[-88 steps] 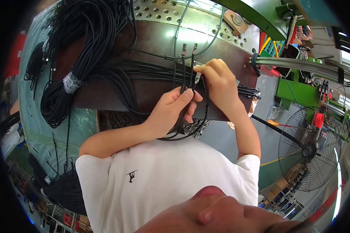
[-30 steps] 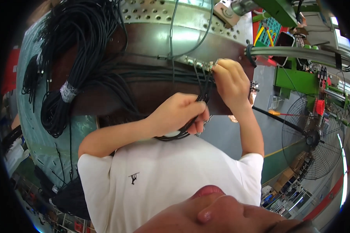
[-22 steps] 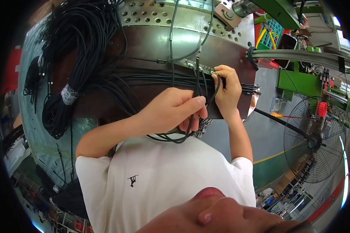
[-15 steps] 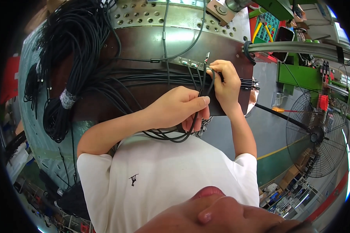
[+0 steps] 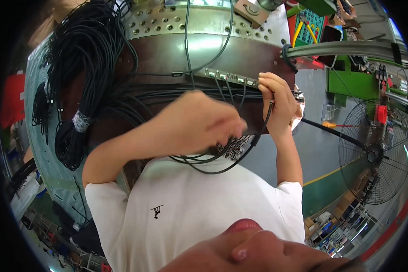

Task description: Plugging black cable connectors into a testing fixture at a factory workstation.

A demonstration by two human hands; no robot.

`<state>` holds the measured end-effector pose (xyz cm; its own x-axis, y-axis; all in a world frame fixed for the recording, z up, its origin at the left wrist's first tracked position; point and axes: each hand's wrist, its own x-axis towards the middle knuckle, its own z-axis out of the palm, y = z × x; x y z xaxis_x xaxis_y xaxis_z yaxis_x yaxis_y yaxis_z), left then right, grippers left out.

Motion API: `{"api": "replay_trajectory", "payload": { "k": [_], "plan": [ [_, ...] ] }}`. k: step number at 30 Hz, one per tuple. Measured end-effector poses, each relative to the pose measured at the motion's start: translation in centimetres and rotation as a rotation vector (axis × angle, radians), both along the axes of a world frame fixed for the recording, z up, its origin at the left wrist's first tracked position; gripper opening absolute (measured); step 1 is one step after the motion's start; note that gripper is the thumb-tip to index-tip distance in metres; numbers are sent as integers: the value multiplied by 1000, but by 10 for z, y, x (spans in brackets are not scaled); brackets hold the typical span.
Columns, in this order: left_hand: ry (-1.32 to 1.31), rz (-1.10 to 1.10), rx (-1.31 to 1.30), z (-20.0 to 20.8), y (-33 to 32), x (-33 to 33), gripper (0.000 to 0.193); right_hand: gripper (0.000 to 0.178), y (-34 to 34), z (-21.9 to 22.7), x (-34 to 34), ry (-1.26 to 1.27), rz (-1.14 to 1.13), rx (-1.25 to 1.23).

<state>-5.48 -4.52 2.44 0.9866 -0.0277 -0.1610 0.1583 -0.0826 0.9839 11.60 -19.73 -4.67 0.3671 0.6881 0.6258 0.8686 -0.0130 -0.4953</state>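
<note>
My right hand (image 5: 279,102) is closed on the end of a black cable (image 5: 254,141), whose metal plug shows at the fingers. Those fingertips touch the right end of a metal strip with several ports (image 5: 232,78). Other black cables are plugged into the strip and run down behind my left hand (image 5: 211,124). The left hand is smeared by motion, with its fingers curled in. Loops of black cable (image 5: 199,159) hang below it at the near table edge; whether its fingers grip them is hidden.
A large bundle of black cables (image 5: 84,54), bound with a clear wrap (image 5: 80,121), lies at the left. The perforated metal plate (image 5: 154,20) is at the back of the brown table (image 5: 158,52). A rail (image 5: 340,49) and a caged fan (image 5: 374,154) stand to the right.
My right hand has moved right along the strip and now holds a cable plug there. One more cable shows plugged into the strip. My left hand has shifted slightly and turned, its fingers blurred.
</note>
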Motion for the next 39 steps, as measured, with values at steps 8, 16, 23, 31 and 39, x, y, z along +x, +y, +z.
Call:
{"api": "replay_trajectory", "payload": {
  "k": [8,16,23,31,39],
  "plan": [
    [-457,257,1281,-48,26,13,49,24,0,18,5,-24,-269,-339],
    [-597,188,1314,-77,23,34,12,51,-5,2,0,-198,-151,-417],
    [-456,165,1063,-44,30,32,34,43,11,32,3,-127,-172,-376],
    [-281,158,521,-24,-33,36,34,39,31,44,-1,-292,-232,-221],
    [-278,90,523,-15,-30,21,36,28,6,19,7,-422,-12,-97]
  ]
}}
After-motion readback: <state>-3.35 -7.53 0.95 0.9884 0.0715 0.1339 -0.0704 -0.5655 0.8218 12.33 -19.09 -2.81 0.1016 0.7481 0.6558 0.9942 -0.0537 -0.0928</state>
